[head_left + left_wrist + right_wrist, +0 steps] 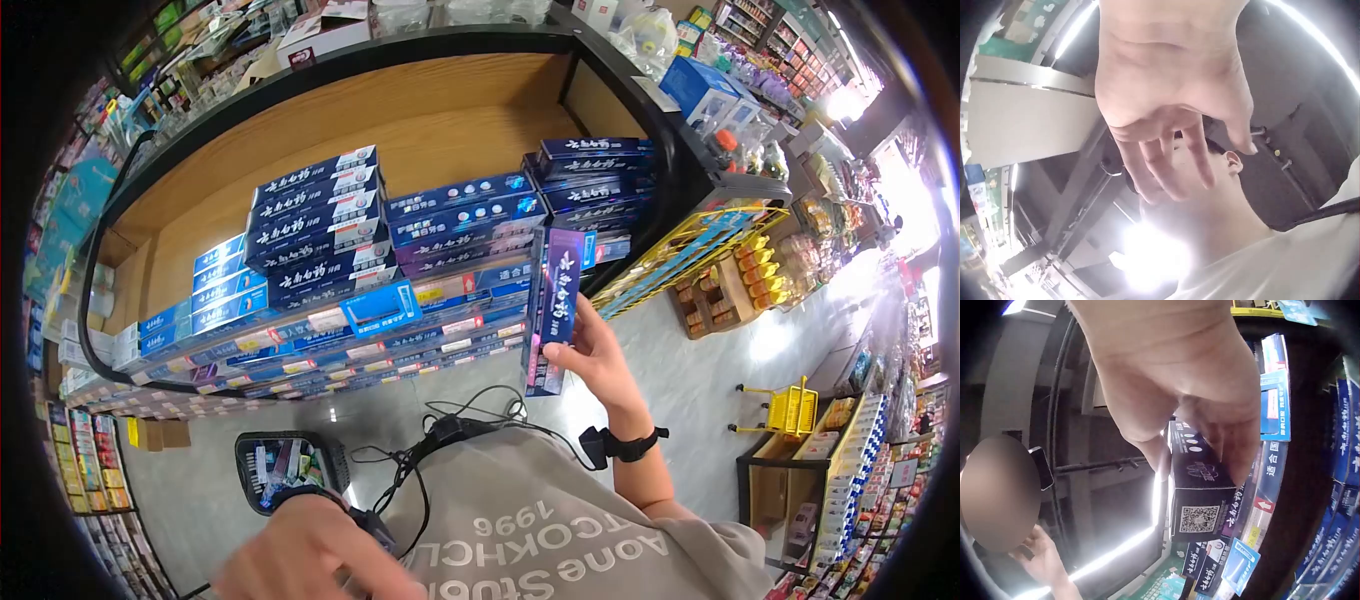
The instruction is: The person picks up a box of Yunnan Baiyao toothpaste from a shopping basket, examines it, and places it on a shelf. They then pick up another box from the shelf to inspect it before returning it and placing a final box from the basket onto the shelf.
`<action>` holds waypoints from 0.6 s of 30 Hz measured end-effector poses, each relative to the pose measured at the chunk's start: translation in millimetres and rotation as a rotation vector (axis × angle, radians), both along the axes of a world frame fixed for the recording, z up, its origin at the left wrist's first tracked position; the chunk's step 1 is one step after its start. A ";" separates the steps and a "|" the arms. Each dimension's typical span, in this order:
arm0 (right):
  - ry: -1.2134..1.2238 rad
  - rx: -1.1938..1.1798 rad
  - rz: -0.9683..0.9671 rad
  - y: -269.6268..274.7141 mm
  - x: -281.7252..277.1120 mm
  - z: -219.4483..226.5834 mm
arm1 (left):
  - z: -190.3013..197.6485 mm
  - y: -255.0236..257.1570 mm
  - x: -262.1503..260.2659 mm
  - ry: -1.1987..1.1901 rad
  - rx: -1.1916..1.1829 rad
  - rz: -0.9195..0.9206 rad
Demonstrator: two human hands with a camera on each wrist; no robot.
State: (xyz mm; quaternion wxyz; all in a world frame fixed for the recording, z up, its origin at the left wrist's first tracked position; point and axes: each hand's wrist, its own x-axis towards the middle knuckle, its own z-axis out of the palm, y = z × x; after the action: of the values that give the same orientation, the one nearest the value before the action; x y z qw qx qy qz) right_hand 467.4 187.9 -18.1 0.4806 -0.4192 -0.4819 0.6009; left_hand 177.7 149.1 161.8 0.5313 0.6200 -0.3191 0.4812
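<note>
My right hand [596, 362] grips a dark blue and purple toothpaste box [556, 285], its thumb across the front. The box stands upright before the shelf's right part. In the right wrist view a QR code shows on the end of the toothpaste box [1194, 512], between thumb and fingers. My left hand [320, 555], blurred in the head view, is raised at the lower left. Its fingers hang loosely bent with nothing in them in the left wrist view, where the hand [1172, 81] overlaps the person's head. Stacks of dark blue toothpaste boxes [318, 215] fill the shelf ahead.
Lighter blue boxes [225, 290] sit at the shelf's left. Price labels and a blue card [382, 308] line its front edge. A dark basket [340, 465] with goods stands on the floor, near loose black cables [480, 405]. At right are a yellow cart [792, 410] and stocked displays.
</note>
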 end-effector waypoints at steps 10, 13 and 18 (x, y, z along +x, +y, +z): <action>-0.011 -0.022 -0.008 -2.6 -0.7 -6.7 | 20.0 -17.9 7.9 -0.107 -0.015 -0.053; -0.014 -0.037 -0.027 -4.7 -0.4 -6.4 | 19.5 -10.7 6.4 -0.113 0.061 -0.067; -0.020 -0.022 -0.033 -5.9 -3.8 -8.0 | 23.7 6.6 -6.0 -0.056 -0.222 -0.047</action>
State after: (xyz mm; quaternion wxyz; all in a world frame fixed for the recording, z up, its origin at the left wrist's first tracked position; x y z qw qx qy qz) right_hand 463.6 182.0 -26.2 0.4808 -0.4384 -0.4731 0.5940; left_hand 171.7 155.7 185.5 0.5984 0.5361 -0.2930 0.5182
